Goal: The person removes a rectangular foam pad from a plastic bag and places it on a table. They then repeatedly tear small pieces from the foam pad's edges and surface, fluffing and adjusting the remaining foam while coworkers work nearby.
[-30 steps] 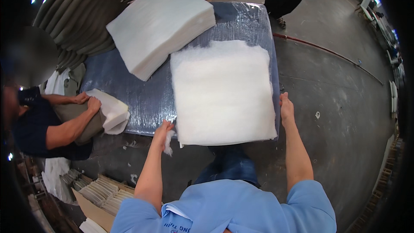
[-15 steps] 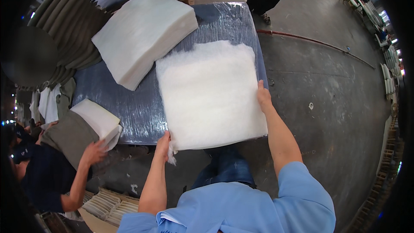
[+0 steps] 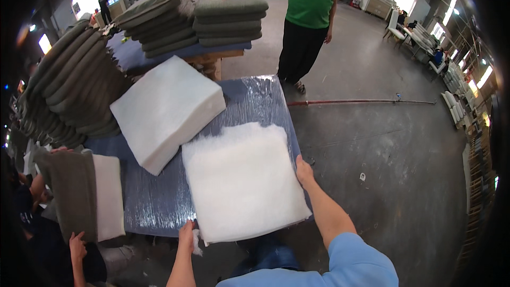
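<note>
at the far left a co-worker (image 3: 40, 252) sinks into the lens's dark rim; the co-worker's hand (image 3: 78, 245) shows below a grey-green cover (image 3: 69, 191), which hides part of a white foam piece (image 3: 110, 196). next, a thick white block (image 3: 167, 111) sits on the blue wrapped table (image 3: 154, 207). the left hand (image 3: 186, 235) is beside the near left corner of the white batting (image 3: 244, 186), a loose tuft (image 3: 197, 243) hanging next to it; i can't tell whether its fingers grip either. the batting lies on the table's near right part, hiding the edge below. the right hand (image 3: 304, 172) is at its right side, fingertips partly hidden, so its hold is unclear too. the person in green (image 3: 311, 0) is cut off above the shoulders, and the furniture (image 3: 446, 69) at far right is tiny.

since half a second ago, the cover and foam have been turned more upright, and the view has tilted up, bringing the green shirt in.
</note>
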A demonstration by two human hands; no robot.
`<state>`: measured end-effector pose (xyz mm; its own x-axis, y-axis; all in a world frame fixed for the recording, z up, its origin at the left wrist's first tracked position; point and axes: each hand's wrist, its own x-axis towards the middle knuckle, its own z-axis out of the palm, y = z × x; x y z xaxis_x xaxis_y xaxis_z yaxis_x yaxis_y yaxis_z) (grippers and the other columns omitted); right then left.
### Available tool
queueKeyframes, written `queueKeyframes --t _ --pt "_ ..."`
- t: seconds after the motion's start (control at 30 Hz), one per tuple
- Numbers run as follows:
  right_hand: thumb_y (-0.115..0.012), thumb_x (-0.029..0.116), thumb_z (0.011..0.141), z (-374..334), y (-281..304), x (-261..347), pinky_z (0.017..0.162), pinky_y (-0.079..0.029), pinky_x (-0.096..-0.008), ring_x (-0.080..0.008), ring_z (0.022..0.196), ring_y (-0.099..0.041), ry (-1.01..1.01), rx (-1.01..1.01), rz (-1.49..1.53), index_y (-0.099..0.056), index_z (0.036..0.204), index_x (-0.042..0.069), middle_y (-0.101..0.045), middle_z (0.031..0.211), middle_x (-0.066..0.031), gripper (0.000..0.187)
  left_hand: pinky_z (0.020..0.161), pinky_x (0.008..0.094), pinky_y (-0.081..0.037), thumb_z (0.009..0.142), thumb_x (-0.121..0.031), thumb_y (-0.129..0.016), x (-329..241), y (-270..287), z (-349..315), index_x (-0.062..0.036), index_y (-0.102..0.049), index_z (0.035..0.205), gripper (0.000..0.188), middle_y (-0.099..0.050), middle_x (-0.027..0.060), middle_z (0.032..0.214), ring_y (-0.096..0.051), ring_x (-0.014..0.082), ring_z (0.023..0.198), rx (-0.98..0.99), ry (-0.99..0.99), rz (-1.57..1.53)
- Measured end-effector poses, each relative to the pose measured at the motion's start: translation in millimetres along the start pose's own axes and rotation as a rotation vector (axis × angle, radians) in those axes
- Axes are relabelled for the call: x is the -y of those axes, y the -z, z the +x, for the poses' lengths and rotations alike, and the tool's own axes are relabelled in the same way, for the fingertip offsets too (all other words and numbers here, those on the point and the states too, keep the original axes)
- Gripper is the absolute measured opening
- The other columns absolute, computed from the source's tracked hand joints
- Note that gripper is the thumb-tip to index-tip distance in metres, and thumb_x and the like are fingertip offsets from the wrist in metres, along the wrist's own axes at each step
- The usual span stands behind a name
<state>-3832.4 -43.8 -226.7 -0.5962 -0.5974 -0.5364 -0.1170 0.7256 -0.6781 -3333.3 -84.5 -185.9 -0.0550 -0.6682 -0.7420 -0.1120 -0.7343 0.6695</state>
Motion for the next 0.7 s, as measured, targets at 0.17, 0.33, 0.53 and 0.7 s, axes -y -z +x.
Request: queueKeyframes --t 0.17,0.33,0.53,0.7 --pt "-0.03 0.068 0.105 -10 13 -3 0.117 -0.036 -0.0427 -0.0374 0.144 -0.047 -0.126 -0.126 -0.01 -0.057 0.143 -0.002 -0.055 0.148 -0.0279 0.084 0.102 0.044 -0.049 0.111 -0.044 -0.044 -5 -33 5 0.0077 -0.056 0.138 0.06 -0.061 0.0188 0.138 -0.061 0.0296 0.122 0.113 0.117 0.045" --pt "-0.025 0.066 0.106 -46 7 -12 0.119 -0.034 -0.0466 -0.042 0.142 -0.046 -0.055 -0.032 -0.053 -0.057 0.144 0.002 -0.056 0.146 -0.0281 0.081 0.111 0.046 -0.042 0.11 -0.046 -0.047 -1 -7 -8 0.007 -0.051 0.143 0.062 -0.056 0.0206 0.145 -0.053 0.0308 0.134 0.02 0.028 0.056" --pt "-0.026 0.066 0.106 -61 -10 -35 0.116 -0.037 -0.0449 -0.0419 0.139 -0.05 -0.089 -0.082 -0.159 -0.062 0.139 0.003 -0.06 0.143 -0.0255 0.081 0.109 0.0477 -0.045 0.109 -0.048 -0.049 4 -23 -9 0.0053 -0.051 0.146 0.065 -0.055 0.0207 0.147 -0.054 0.0326 0.134 0.066 0.232 0.105" --pt "-0.033 0.066 0.105 -71 7 -52 0.116 -0.038 -0.0437 -0.0397 0.139 -0.052 -0.089 -0.077 0.01 -0.06 0.142 0.004 -0.059 0.145 -0.0235 0.077 0.105 0.0438 -0.048 0.11 -0.044 -0.048 9 0 -13 0.003 -0.054 0.145 0.059 -0.06 0.0172 0.143 -0.058 0.0281 0.128 0.172 0.013 0.05"
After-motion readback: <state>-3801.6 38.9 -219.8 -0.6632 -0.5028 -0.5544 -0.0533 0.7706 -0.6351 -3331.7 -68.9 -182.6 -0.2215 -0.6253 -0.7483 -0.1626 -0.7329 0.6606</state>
